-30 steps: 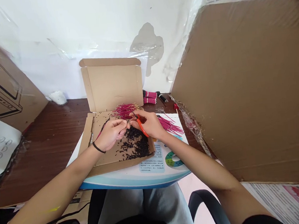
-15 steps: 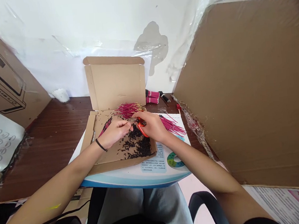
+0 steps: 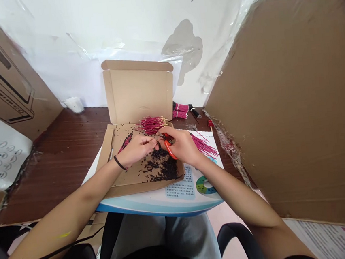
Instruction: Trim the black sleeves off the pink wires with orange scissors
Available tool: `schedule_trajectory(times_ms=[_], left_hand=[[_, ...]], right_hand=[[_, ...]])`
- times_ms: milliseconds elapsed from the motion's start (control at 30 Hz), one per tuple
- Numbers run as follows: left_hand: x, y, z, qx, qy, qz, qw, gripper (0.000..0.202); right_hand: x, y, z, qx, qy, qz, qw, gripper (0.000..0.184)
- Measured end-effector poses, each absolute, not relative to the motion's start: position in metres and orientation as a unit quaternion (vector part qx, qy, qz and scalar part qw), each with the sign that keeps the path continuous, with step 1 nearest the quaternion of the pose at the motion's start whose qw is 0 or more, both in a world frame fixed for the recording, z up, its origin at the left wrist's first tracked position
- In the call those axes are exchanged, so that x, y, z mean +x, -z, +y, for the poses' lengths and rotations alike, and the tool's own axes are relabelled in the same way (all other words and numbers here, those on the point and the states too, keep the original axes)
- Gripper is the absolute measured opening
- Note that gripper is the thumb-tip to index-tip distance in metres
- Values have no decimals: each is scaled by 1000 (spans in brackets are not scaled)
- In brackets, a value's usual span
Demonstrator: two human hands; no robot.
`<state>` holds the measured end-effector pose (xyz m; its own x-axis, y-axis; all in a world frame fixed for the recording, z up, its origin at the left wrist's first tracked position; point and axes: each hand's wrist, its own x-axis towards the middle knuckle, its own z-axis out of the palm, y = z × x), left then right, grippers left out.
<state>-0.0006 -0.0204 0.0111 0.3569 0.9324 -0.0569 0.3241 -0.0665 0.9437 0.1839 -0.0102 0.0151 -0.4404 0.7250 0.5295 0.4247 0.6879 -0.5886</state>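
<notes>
My left hand (image 3: 136, 148) is closed in a pinch over the open flat cardboard box (image 3: 107, 148), holding a thin pink wire whose far end sticks out toward the box's left side (image 3: 125, 142). My right hand (image 3: 182, 145) is closed round a small orange-handled cutter (image 3: 170, 148), its tip meeting my left fingertips. Under both hands lies a heap of dark cut scraps (image 3: 161, 169) in the box. A loose bunch of pink wires (image 3: 152, 124) rests at the box's back edge, and another pile of pink wires (image 3: 204, 143) lies right of my right hand.
The box sits on a white and blue printed board (image 3: 179, 196) over a dark wooden table (image 3: 59, 156). Bundled pink wires (image 3: 180, 110) and a black tool (image 3: 195, 112) lie behind. A large cardboard sheet (image 3: 292, 105) walls the right; a printed carton (image 3: 6, 84) stands left.
Both hands stay together over the scrap heap, and the whole view has drifted slightly right. The pink wire in my left hand now points further out to the left.
</notes>
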Motion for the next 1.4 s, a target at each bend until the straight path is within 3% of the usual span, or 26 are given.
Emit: schedule_trajectory(times_ms=[300, 467, 600, 733, 900, 1100, 1400], left_hand=[[-2, -13, -19, 693, -320, 504, 403, 33], [-12, -21, -20, 553, -395, 485, 551, 25], [-18, -21, -13, 481, -389, 433, 656, 12], [-22, -15, -7, 466, -351, 427, 691, 10], [-23, -9, -4, 473, -331, 454, 679, 12], [-21, -11, -5, 496, -331, 477, 645, 10], [-20, -12, -6, 506, -323, 479, 640, 7]], right_hand=[[187, -9, 3, -412, -95, -823, 380, 20], [201, -8, 19, -472, -77, -779, 406, 25], [200, -4, 18, -385, -67, -853, 347, 28], [200, -2, 17, -364, -21, -889, 277, 26], [204, -8, 15, -383, 80, -899, 196, 19], [208, -15, 10, -382, 156, -897, 158, 16], [210, -21, 9, -336, 182, -916, 118, 21]])
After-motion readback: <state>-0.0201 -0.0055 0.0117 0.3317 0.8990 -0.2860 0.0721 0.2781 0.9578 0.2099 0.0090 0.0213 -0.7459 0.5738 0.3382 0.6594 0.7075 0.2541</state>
